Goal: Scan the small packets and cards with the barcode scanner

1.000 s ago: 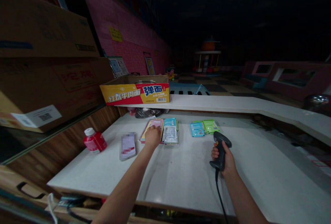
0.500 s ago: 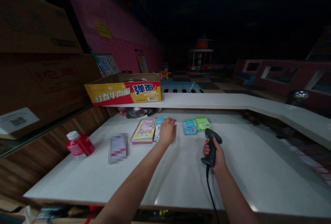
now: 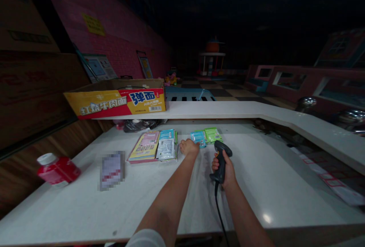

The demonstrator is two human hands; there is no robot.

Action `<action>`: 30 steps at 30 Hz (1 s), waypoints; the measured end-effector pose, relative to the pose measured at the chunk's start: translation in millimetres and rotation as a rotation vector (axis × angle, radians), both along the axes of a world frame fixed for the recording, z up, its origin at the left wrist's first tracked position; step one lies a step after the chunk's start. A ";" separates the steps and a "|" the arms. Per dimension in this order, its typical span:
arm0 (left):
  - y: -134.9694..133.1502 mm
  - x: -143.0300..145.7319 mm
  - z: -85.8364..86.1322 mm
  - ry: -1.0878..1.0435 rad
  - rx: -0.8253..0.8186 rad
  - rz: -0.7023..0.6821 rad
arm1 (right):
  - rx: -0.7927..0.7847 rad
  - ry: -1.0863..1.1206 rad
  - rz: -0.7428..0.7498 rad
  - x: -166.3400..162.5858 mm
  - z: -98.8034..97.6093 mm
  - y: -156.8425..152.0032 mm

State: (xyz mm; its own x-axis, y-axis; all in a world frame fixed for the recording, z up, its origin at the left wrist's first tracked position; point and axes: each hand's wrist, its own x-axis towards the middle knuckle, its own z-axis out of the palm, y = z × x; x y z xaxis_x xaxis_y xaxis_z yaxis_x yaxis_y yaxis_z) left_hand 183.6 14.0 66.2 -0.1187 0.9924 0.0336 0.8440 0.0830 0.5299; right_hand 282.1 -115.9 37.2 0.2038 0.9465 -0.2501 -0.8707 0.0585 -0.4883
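Note:
In the head view, my right hand (image 3: 224, 167) is closed around the handle of a dark barcode scanner (image 3: 221, 159), whose cable hangs down toward me. My left hand (image 3: 189, 147) is low over the white counter, palm down, with nothing visible in it and its fingers loosely apart. Its thumb side is at the near edge of a small blue packet (image 3: 197, 136), and I cannot tell whether they touch. A green packet (image 3: 213, 135) lies beside the blue one. Left of that hand are a stack of blue and silvery packets (image 3: 166, 146) and a yellow-and-pink pile of flat packs (image 3: 145, 146).
On the left stand a red bottle with a white cap (image 3: 58, 170) and a blurred-out flat item (image 3: 112, 170). A noodle carton (image 3: 119, 100) rests on the raised white ledge (image 3: 216, 109) behind. Brown boxes (image 3: 34, 87) are stacked at far left.
My left hand has moved right, off the blue and silvery packets, to beside the blue packet. The scanner stays in my right hand. The whole view has shifted, with things appearing further left.

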 end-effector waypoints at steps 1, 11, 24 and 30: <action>1.6 -0.5 0.1 -0.016 -0.007 0.002 | -0.002 -0.001 -0.001 0.0 0.2 0.0; -12.4 -40.5 -35.9 -0.589 0.127 -0.276 | 0.001 0.016 0.002 -0.7 3.4 -2.6; -19.0 -50.8 -46.8 -0.869 0.178 -0.408 | -0.188 -0.494 -0.080 -23.7 23.9 -30.8; -19.9 -49.3 -50.5 -0.892 0.219 -0.420 | -0.205 -0.902 -0.047 -42.0 31.2 -80.9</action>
